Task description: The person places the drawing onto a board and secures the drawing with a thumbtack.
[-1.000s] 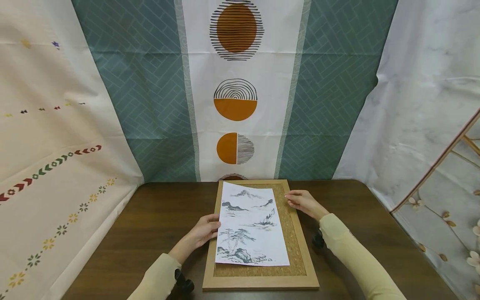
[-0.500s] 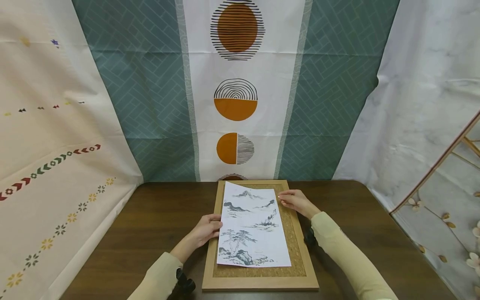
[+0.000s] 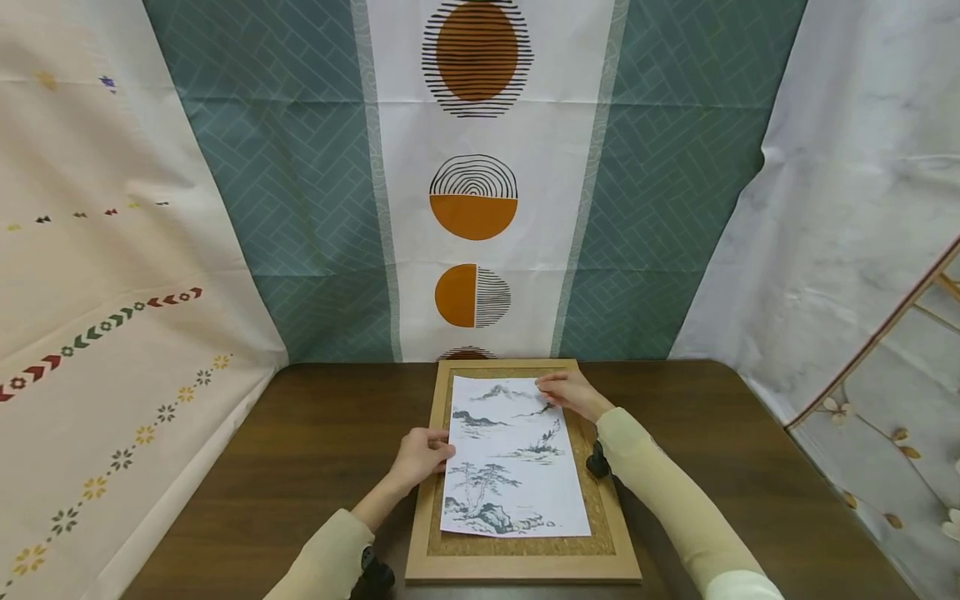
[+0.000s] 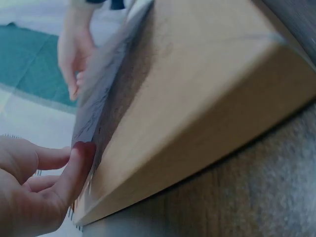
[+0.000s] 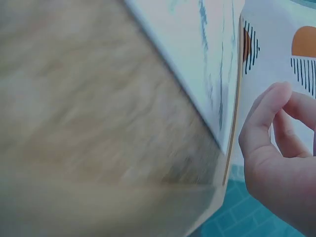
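Observation:
A sheet of white paper (image 3: 517, 471) printed with ink-style mountains and trees lies over a wood-framed cork board (image 3: 525, 546). My left hand (image 3: 422, 454) pinches the paper's left edge between thumb and fingers; the left wrist view shows that edge lifted off the cork (image 4: 121, 106). Over the paper's upper right corner is my right hand (image 3: 573, 393), thumb and forefinger pressed together. A tiny white pin-sized thing showed at those fingertips in the earlier head frames; now the fingers (image 5: 269, 111) hide it.
The board lies on a dark wooden table (image 3: 345, 408). A green and white patterned curtain (image 3: 480, 250) hangs behind its far edge. Pale printed cloths (image 3: 150, 358) hang at both sides.
My right hand has moved left from the board's right side to over the paper's top right corner. The paper has shifted slightly right with my left hand, and its upper left corner has come down.

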Demonstrator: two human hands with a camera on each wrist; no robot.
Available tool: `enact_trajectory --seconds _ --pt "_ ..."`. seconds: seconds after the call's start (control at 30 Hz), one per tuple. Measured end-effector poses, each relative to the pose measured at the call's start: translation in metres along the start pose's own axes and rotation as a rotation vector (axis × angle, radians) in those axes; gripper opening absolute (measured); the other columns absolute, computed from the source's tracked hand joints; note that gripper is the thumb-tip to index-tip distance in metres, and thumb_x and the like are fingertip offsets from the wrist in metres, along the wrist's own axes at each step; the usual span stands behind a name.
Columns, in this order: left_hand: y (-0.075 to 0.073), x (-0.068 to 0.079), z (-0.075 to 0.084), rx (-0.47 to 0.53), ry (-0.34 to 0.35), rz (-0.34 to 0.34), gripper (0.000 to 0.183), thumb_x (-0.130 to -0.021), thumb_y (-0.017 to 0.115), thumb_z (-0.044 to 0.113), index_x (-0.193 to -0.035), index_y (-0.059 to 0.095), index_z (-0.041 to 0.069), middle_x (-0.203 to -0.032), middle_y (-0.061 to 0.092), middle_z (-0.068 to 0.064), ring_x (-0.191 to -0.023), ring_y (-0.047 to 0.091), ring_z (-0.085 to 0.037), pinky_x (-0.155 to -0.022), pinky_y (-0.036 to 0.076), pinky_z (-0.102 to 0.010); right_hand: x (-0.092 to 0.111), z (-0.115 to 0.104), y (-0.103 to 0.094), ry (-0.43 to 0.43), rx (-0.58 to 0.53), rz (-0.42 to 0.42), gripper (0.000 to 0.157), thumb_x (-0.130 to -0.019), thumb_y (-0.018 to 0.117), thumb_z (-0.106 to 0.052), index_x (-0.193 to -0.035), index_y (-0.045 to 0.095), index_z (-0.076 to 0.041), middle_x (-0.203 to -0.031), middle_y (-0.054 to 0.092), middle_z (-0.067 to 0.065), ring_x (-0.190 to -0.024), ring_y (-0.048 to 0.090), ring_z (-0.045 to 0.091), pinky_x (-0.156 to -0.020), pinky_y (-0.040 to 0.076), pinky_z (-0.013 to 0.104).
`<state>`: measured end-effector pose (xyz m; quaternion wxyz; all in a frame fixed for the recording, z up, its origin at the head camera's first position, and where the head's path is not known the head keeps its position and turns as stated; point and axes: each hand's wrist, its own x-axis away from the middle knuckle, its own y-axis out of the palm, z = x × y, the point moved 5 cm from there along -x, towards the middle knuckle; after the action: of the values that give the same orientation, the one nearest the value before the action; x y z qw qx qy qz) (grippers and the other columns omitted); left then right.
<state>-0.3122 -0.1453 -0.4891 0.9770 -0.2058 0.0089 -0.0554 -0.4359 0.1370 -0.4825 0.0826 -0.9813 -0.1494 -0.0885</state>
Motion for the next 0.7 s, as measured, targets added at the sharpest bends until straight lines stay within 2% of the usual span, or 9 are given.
enact_trajectory --seconds 0.1,0.23,0.4,0.57,0.7 --pt "0.002 0.001 0.004 -0.082 0.068 0.014 0.038 -0.087 0.064 0.000 -0.122 0.058 -0.015 -0.087 0.071 -0.018 -0.074 0.070 -0.023 -0.062 0.058 -0.029 -0.007 -0.004 0.007 0.023 0.046 0.021 0.036 -0.096 0.059 -0.012 -0.126 0.057 0.008 -0.088 0.066 0.004 -0.063 0.052 0.003 -0.060 0.046 0.016" --pt "0.004 0.001 0.007 -0.180 0.135 0.011 0.040 -0.087 0.064 -0.001 -0.123 0.057 -0.016 -0.080 0.072 -0.015 -0.065 0.067 -0.017 -0.055 0.055 -0.026 -0.015 -0.010 0.017 -0.008 0.151 0.026 0.034 -0.095 0.059 -0.011 -0.124 0.059 0.008 -0.069 0.056 -0.003 -0.054 0.040 0.004 -0.055 0.037 0.019" --pt "0.006 -0.002 0.007 -0.235 0.147 -0.007 0.042 -0.088 0.063 0.002 -0.125 0.055 -0.016 -0.078 0.072 -0.012 -0.059 0.062 -0.011 -0.050 0.047 -0.023 -0.029 -0.007 0.022 -0.005 0.216 0.093 0.028 -0.092 0.063 -0.011 -0.115 0.067 0.004 -0.059 0.048 -0.005 -0.048 0.036 0.006 -0.047 0.030 0.021" --pt "0.007 -0.002 0.006 -0.265 0.145 -0.012 0.041 -0.088 0.063 0.003 -0.124 0.056 -0.016 -0.076 0.071 -0.011 -0.056 0.060 -0.010 -0.047 0.043 -0.022 -0.040 -0.001 0.025 0.021 0.269 0.149 0.021 -0.091 0.065 -0.014 -0.109 0.071 -0.003 -0.061 0.051 -0.003 -0.050 0.039 0.009 -0.046 0.031 0.023" --pt "0.006 -0.002 0.006 -0.276 0.152 -0.011 0.041 -0.087 0.062 0.002 -0.124 0.056 -0.016 -0.072 0.070 -0.009 -0.055 0.058 -0.010 -0.045 0.038 -0.021 -0.041 -0.002 0.029 -0.002 0.317 0.168 0.018 -0.091 0.066 -0.014 -0.105 0.072 -0.005 -0.077 0.062 0.003 -0.061 0.047 0.011 -0.053 0.038 0.024"
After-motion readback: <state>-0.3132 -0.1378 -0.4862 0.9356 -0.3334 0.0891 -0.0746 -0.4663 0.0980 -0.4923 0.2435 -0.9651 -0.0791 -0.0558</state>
